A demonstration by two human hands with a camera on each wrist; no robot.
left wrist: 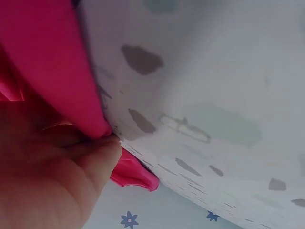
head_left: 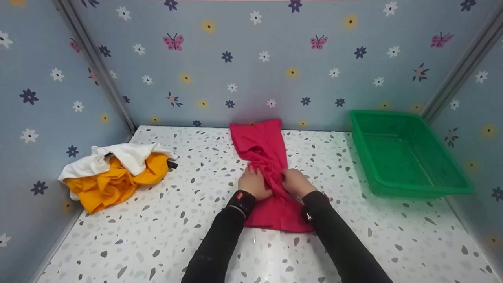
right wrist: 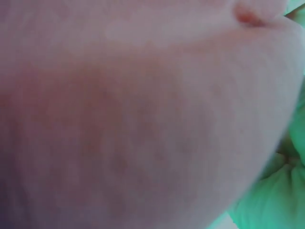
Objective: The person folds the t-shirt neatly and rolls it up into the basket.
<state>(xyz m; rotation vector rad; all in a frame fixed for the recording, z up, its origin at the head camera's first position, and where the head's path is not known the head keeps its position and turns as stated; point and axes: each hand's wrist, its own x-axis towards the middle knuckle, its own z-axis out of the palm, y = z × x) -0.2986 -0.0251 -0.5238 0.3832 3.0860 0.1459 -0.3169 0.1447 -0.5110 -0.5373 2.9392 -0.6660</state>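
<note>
Gripping pink cloth (head_left: pixel 274 175), right hand (head_left: pixel 297 182) partly hidden

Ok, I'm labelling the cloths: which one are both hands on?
The red cloth, gathered between the left hand and right hand; the white cloth and orange cloth lie heaped together at the left, untouched.

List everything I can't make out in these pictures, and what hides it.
Head view: the middle of the pink cloth, partly covered by the left hand and right hand.
Head view: the black piece beside the orange cloth, too small to identify.
Head view: the upper parts of the black sleeves, cut off by the bottom edge.
Right wrist view: the right hand's grip; blurred skin fills most of the frame.
</note>
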